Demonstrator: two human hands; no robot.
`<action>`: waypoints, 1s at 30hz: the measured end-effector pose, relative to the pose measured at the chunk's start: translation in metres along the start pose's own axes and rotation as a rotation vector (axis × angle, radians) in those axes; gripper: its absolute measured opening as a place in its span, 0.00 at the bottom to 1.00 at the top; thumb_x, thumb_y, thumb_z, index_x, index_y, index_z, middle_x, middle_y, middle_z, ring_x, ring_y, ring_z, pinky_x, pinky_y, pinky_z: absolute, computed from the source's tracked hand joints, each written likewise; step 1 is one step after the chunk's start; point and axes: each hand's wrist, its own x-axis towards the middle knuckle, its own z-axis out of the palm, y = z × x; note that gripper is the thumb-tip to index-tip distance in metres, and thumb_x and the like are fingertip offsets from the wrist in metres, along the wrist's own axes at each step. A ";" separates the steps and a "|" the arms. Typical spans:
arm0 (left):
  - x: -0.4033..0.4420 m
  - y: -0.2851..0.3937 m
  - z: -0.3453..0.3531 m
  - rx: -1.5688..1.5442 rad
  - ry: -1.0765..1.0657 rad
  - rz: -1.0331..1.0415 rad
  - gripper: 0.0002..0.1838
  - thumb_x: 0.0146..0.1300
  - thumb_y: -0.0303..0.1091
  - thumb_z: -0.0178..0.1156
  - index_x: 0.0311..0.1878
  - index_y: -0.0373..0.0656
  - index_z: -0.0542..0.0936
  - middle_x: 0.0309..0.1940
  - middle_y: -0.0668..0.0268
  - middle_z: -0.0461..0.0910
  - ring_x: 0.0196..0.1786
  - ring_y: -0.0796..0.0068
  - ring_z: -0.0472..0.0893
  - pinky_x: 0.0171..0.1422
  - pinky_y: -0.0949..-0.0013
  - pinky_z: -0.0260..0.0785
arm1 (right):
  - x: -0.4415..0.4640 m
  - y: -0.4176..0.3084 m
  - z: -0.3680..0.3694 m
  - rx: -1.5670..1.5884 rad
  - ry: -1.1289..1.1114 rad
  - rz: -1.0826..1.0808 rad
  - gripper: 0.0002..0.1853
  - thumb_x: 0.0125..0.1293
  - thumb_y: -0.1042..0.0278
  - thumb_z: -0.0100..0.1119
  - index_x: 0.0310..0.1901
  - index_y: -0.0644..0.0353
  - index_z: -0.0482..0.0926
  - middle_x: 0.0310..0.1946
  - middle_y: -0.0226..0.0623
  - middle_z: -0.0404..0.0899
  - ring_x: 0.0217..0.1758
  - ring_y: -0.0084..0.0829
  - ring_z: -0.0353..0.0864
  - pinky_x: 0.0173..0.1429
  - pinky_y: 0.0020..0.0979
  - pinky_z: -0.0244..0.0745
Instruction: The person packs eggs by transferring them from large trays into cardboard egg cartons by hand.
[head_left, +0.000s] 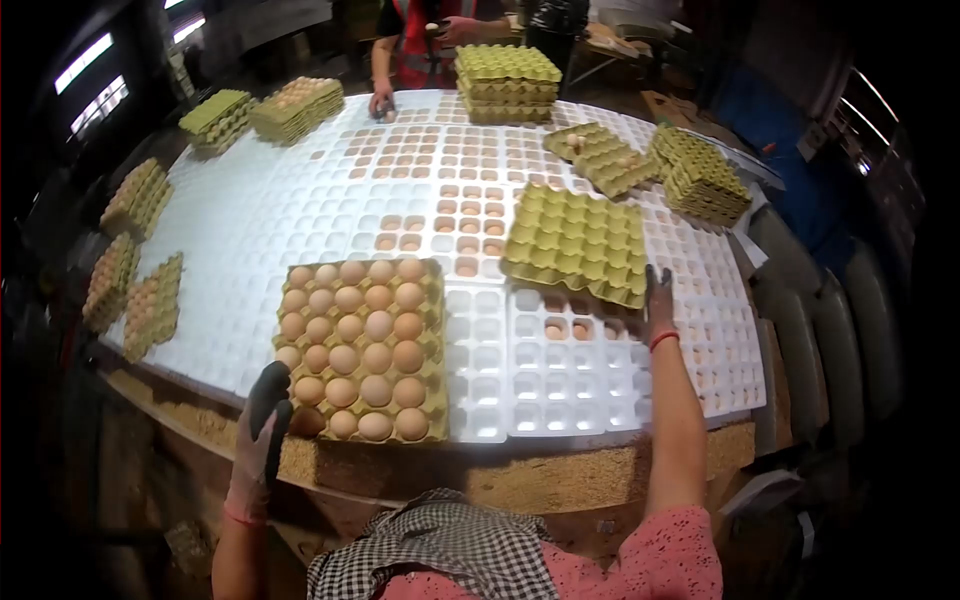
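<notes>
My left hand, in a grey and pink glove, is at the lower left edge of a green egg tray full of brown eggs. Its fingers close on that edge, with the fingertips partly hidden. Farther right, my right hand, gloved too, grips the right edge of an empty green egg tray. This tray sits at a slant over white plastic cell trays. Several eggs show in the white cells just below it, and others lie in cells to its left.
Stacked green trays stand at the far edge, with more at the right. Filled trays line the left side. Across the table, another person's hand is at an egg. A wooden edge runs in front of me.
</notes>
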 end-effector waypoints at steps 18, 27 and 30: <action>0.034 -0.047 0.024 0.648 -0.379 0.639 0.27 0.51 0.40 0.72 0.55 0.44 0.78 0.54 0.61 0.76 0.57 0.57 0.75 0.63 0.56 0.67 | -0.297 -0.229 0.106 0.522 -0.936 0.118 0.20 0.62 0.73 0.67 0.56 0.59 0.74 0.51 0.40 0.73 0.52 0.34 0.78 0.57 0.33 0.77; 0.066 0.002 0.012 0.490 -0.338 0.406 0.08 0.58 0.32 0.68 0.38 0.39 0.85 0.36 0.58 0.80 0.44 0.59 0.82 0.48 0.63 0.73 | -0.283 -0.250 0.131 -0.064 -0.940 -0.407 0.32 0.57 0.63 0.72 0.63 0.55 0.71 0.60 0.42 0.71 0.46 0.37 0.84 0.48 0.39 0.81; 0.065 0.011 0.033 0.871 -0.430 0.705 0.22 0.52 0.38 0.71 0.51 0.44 0.82 0.44 0.59 0.80 0.45 0.57 0.82 0.48 0.58 0.76 | -0.273 -0.266 0.136 -0.171 -0.914 -0.389 0.33 0.58 0.61 0.71 0.66 0.51 0.70 0.61 0.47 0.70 0.49 0.40 0.84 0.50 0.38 0.82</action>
